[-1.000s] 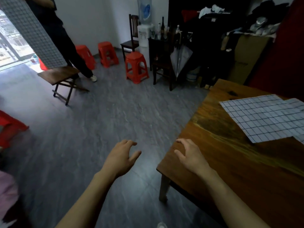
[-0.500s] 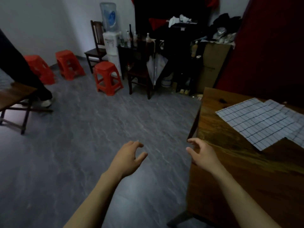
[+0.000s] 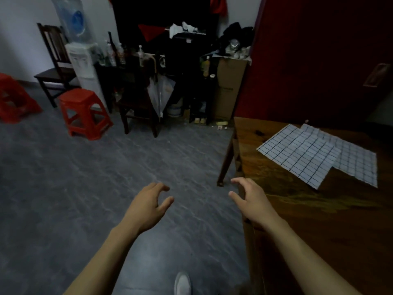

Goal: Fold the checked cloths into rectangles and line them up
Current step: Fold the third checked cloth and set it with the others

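head cam – 1 view | faces forward-down | floor (image 3: 106, 188) ahead, table (image 3: 319, 220) at right – near

Dim, soft indoor light (corners darker still), slight blur, wide-angle bending at edges

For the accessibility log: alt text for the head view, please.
Both hands, left hand and right hand, reach forward holding nothing beside a wooden table, where two folded checked cloths lie overlapping. Red stools stand behind.
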A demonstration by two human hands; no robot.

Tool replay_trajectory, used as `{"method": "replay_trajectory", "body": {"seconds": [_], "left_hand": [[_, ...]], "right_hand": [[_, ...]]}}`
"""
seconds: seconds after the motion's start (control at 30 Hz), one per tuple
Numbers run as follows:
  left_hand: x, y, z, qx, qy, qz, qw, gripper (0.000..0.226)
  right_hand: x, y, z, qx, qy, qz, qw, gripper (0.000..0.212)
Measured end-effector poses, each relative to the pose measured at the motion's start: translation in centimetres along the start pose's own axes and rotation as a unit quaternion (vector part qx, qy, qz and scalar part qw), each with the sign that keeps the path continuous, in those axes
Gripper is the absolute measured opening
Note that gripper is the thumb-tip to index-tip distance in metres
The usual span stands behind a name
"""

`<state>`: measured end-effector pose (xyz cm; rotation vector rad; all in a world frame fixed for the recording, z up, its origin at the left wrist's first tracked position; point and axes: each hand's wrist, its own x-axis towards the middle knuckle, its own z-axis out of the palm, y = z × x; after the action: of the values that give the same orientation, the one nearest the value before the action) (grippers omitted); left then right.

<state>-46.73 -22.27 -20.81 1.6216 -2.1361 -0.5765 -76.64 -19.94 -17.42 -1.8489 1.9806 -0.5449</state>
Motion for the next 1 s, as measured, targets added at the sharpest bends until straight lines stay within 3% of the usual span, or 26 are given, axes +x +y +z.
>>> {"method": "replay_trajectory", "body": {"seconds": [0.2, 0.43, 0.8, 1.0], "left_hand": [[5.9, -3.4, -1.4, 0.058, -0.036, 0.018, 0.998, 0.039], [18.9, -4.7, -4.6, 0.111, -0.050, 0.041, 0.992, 0.038], [37.2, -2.8, 2.1, 0.044, -0.149, 0.152, 0.976, 0.040], [49.5, -3.4, 3.2, 0.005, -0.181, 0.227, 0.957, 0.038]], "right_hand": [[10.8, -1.6, 3.0, 0.024, 0.007, -0.032, 0.999, 0.043], [19.7, -2.0, 4.4, 0.071, 0.005, 0.004, 0.997, 0.045], [28.0, 4.0, 1.6, 0.048, 0.074, 0.169, 0.982, 0.046], [34.8, 3.4, 0.7, 0.030, 0.131, 0.250, 0.959, 0.042]]}}
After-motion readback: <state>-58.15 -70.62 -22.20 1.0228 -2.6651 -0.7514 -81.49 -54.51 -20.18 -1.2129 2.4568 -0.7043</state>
